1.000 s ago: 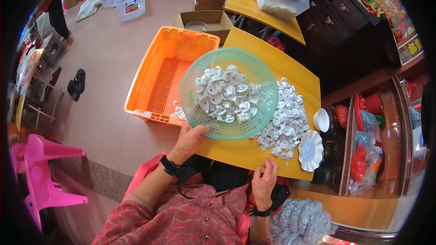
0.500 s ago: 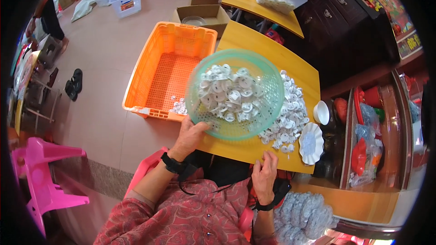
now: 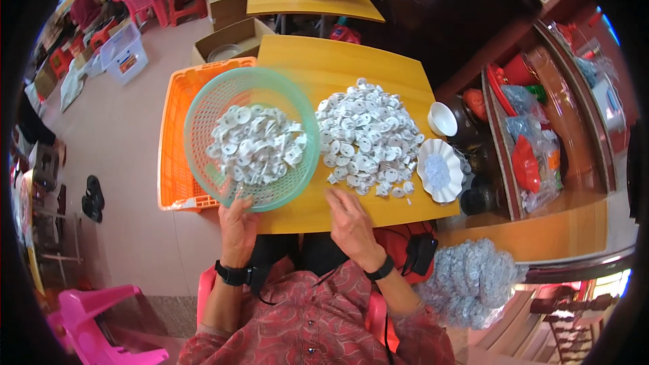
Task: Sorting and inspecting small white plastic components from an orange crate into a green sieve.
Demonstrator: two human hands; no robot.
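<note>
My left hand [image 3: 238,233] grips the near rim of a round green plastic sieve basket [image 3: 203,118], its thumb over the edge. Inside the basket lies a heap of small white round plastic parts [image 3: 253,145]. The basket is held over the left part of the yellow table and overlaps the orange crate [image 3: 169,162]. Its right rim is beside a large pile of the same white parts [image 3: 372,132] on the tabletop. My right hand [image 3: 353,226] is at the table's near edge, just in front of the pile, fingers stretched forward and holding nothing.
A white bowl [image 3: 443,119] and a scalloped white dish [image 3: 431,186] with pale bluish bits stand right of the pile. Beyond the table are a cardboard box [image 3: 247,35] and a second yellow table [image 3: 270,0]. Open shelves [image 3: 503,155] stand at right, a pink stool [image 3: 101,311] at lower left.
The view has turned, shifting the scene left. The basket has moved left relative to the table, uncovering more of the pile, with my left hand still on its rim. My right hand has come over the table edge.
</note>
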